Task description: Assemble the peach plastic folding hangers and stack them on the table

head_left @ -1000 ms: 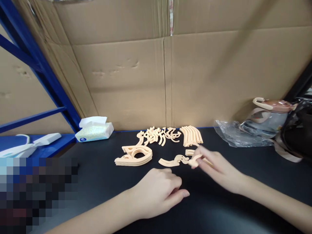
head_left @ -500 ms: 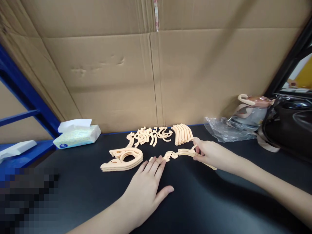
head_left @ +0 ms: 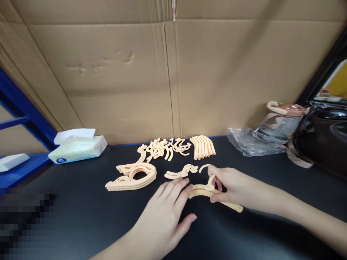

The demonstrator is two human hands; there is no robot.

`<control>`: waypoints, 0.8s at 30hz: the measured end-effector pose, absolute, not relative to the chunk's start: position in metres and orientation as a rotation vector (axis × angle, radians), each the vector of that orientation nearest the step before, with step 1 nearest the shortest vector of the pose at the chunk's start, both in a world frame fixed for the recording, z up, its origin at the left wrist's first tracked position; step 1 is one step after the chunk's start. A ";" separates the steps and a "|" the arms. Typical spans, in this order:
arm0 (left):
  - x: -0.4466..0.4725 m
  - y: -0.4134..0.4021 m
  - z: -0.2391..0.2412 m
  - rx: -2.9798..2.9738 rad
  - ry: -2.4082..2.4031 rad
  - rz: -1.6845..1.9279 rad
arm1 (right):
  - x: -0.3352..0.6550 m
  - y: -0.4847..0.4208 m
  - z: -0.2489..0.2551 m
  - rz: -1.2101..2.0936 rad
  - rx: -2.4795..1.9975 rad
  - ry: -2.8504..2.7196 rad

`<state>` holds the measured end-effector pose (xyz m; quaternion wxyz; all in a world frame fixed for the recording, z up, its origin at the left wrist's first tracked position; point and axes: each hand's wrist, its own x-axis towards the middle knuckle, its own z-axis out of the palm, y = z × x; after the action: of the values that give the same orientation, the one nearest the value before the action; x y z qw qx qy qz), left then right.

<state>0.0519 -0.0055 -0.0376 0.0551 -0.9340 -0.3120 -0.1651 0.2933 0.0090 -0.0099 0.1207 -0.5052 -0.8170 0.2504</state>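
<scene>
The right hand hides part of a curved piece, and the left edge crops the blue frame.

We can't read any words or numbers here. At the far left of the worktop, the tissue pack has a round blue mark, too small for us to read. High on the cardboard wall, a thin strip has blurry reddish marks.

Stacked pieces left — strip row right, farther back.
</scene>
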 end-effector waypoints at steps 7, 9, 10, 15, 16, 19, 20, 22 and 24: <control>0.056 -0.007 -0.036 -2.868 -0.775 -0.509 | 0.293 0.010 -0.010 0.774 -1.393 -2.377; 0.053 -0.003 -0.037 -2.842 -0.755 -0.507 | 0.293 0.011 -0.010 0.744 -1.390 -2.387; 0.052 -0.001 -0.038 -2.830 -0.740 -0.500 | 0.293 0.011 -0.010 0.725 -1.382 -2.395; 0.046 0.004 -0.041 -2.826 -0.756 -0.506 | 0.293 0.013 -0.010 0.602 -1.401 -2.433; 0.046 0.004 -0.042 -2.837 -0.771 -0.513 | 0.294 0.014 -0.011 0.571 -1.418 -2.433; 0.045 0.005 -0.043 -2.888 -0.807 -0.537 | 0.296 0.015 -0.015 0.491 -1.408 -2.414; 0.045 0.005 -0.043 -2.907 -0.818 -0.541 | 0.296 0.016 -0.016 0.471 -1.388 -2.394; 0.044 0.005 -0.043 -2.942 -0.851 -0.547 | 0.294 0.016 -0.018 0.468 -1.339 -2.346; 0.044 0.005 -0.041 -2.979 -0.872 -0.556 | 0.290 0.015 -0.018 0.541 -1.281 -2.296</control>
<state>0.0437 0.0047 -0.0411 -0.0057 -0.9446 -0.2767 -0.1763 0.2899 0.0147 -0.0179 0.2265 -0.4647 -0.8332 0.1964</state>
